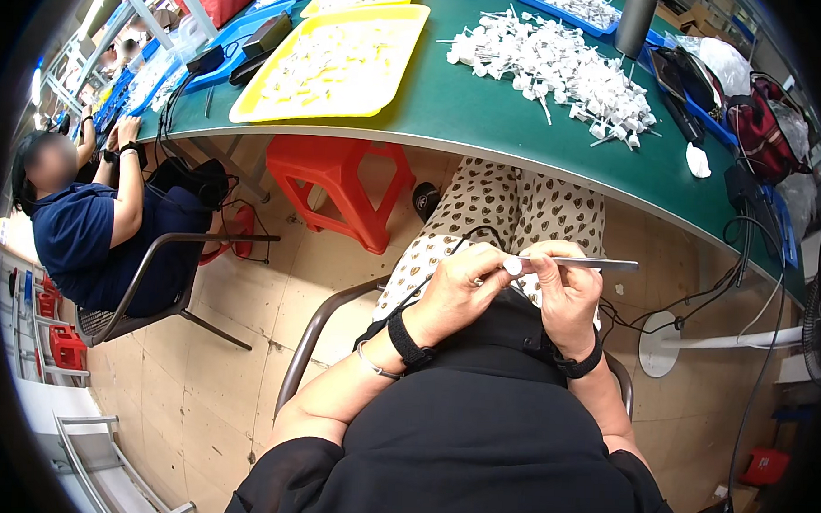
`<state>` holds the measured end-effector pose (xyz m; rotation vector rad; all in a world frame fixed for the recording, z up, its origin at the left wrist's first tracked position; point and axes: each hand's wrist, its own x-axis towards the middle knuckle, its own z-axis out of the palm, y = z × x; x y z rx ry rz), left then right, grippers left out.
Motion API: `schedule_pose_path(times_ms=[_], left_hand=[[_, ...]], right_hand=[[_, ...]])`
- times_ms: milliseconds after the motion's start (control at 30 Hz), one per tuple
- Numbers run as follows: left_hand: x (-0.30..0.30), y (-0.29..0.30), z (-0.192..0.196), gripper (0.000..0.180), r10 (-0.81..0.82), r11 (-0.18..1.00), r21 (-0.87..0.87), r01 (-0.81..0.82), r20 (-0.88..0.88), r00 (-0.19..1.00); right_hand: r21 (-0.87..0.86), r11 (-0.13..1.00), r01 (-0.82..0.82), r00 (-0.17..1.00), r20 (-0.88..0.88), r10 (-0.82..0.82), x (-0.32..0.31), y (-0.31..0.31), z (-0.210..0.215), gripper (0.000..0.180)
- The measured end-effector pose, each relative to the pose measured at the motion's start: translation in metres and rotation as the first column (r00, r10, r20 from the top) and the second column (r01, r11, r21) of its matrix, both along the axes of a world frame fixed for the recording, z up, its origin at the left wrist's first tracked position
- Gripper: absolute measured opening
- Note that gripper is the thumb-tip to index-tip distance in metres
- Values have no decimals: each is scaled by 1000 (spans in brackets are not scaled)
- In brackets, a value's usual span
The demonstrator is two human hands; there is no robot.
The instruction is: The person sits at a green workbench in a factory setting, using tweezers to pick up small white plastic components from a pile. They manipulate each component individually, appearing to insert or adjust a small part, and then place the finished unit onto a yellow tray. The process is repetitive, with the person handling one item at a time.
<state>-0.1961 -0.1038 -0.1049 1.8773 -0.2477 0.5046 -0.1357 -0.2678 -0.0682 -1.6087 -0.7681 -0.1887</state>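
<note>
Over my lap, my left hand (468,290) is closed, pinching a small white plastic piece (513,265) with a round end. Close against it, my right hand (567,294) grips a slim, flat grey metal tool (609,264), which sticks out to the right past my fingers. The tool's inner end is hidden by my fingers, so I cannot tell its exact kind. On the green table (461,109) ahead lies a heap of small white plastic pieces (562,72) with thin stems.
A yellow tray (401,71) of small parts stands at the table's edge, left of the heap. A dark bottle (636,25) and a red bag (770,124) are at the right. Below is a red stool (328,168). Another person (95,227) sits at left.
</note>
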Motion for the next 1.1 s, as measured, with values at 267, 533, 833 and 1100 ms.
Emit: schedule_pose_path(times_ms=[267, 533, 833, 1100], left_hand=[[-1, 1, 3, 15, 19, 999, 28, -19, -1, 1000], [1, -4, 5, 11, 45, 998, -35, -45, 24, 999], [0, 0, 3, 16, 24, 999, 41, -25, 31, 999], [0, -5, 6, 11, 50, 999, 5, -50, 45, 998]], right_hand=[[0, 1000, -7, 1000, -21, 7, -2, 0, 5, 13], [18, 1000, -17, 999, -35, 17, -2, 0, 4, 13], [7, 1000, -2, 999, -40, 2, -1, 0, 2, 13], [-62, 998, 18, 999, 30, -16, -1, -1, 8, 13]])
